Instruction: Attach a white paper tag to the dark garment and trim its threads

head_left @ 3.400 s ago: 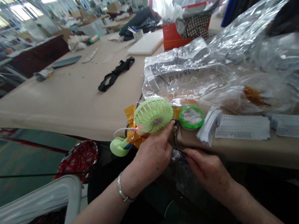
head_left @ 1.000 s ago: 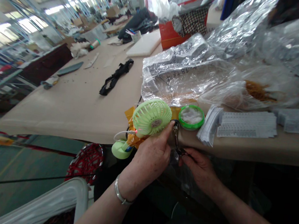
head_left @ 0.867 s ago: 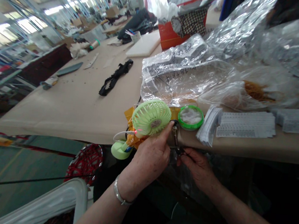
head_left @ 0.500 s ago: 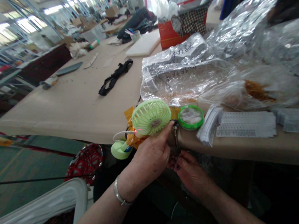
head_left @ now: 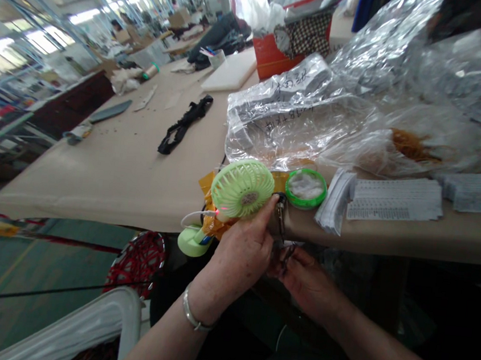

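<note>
My left hand [head_left: 242, 253] is raised at the table's front edge just below a small green fan [head_left: 242, 189], its fingers curled and the thumb up against a dark metal clip [head_left: 281, 209] that hangs off the edge. My right hand [head_left: 304, 277] sits close beside it, below the table edge, its fingers pinched on a small dark piece with clear plastic around it. Both hands nearly touch. What either hand holds is too small and dark to name.
A green-rimmed round tin [head_left: 306, 187] and stacks of white printed labels [head_left: 393, 198] lie on the tan table [head_left: 112, 172]. Crumpled clear plastic bags [head_left: 315, 119] pile behind. A black strap [head_left: 184, 122] lies farther back. A red wire basket [head_left: 138, 258] and white chair [head_left: 74, 328] stand below left.
My right hand has moved left and up toward my left hand, closing the gap under the hanging clip. The left hand has stayed by the fan.
</note>
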`<state>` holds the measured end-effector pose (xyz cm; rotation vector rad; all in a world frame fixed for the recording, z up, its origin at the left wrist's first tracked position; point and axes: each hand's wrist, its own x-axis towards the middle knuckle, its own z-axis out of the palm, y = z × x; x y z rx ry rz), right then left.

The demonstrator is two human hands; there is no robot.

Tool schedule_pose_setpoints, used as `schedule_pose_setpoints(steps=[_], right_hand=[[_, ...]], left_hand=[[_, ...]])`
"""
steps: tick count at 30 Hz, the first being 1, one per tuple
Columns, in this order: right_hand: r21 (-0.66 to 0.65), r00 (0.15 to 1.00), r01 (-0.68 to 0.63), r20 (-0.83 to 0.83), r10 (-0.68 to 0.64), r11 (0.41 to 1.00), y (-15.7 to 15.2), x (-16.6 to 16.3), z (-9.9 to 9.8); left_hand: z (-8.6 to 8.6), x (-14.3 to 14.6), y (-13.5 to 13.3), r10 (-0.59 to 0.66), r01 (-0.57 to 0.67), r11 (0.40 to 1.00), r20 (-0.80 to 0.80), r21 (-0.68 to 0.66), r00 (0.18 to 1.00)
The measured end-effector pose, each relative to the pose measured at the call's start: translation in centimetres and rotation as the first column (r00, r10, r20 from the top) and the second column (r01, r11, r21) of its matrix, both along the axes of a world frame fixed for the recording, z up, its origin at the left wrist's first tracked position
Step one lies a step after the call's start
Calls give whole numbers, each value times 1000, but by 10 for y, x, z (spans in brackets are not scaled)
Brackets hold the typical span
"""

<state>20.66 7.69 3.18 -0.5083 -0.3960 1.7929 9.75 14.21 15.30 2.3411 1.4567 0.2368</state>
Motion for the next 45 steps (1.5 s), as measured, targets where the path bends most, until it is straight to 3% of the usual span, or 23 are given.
schedule_pose_setpoints(steps=[4,15,19,26,32,37,41,45], right_hand=[[1,996,-29,86,29,1000,-3,-1,0],[-24,997,15,70,-14,1000,8,0,7],[-6,977,33,209,-31,999,8,5,9],[131,808,7,583,-83,991,4,29,20],[150,717,0,689,-105,989,4,43,33],[150,602,-120,797,-48,981,2,56,43],[167,524,-124,848,-78,978,0,63,45],[208,400,-224,911,-105,952,3,70,54]], left_hand=[[-2,0,0,-5,5,1000,11,18,1000],[0,0,1,-10,10,1000,31,1,999],[0,0,1,-8,8,1000,4,10,1000],[-1,-1,0,-24,24,999,22,37,999],[-2,-1,0,-32,31,998,21,50,999],[-2,-1,0,-25,25,999,31,21,999],[-3,-2,0,-32,31,999,33,20,999],[-4,-3,0,-34,34,999,23,17,999]])
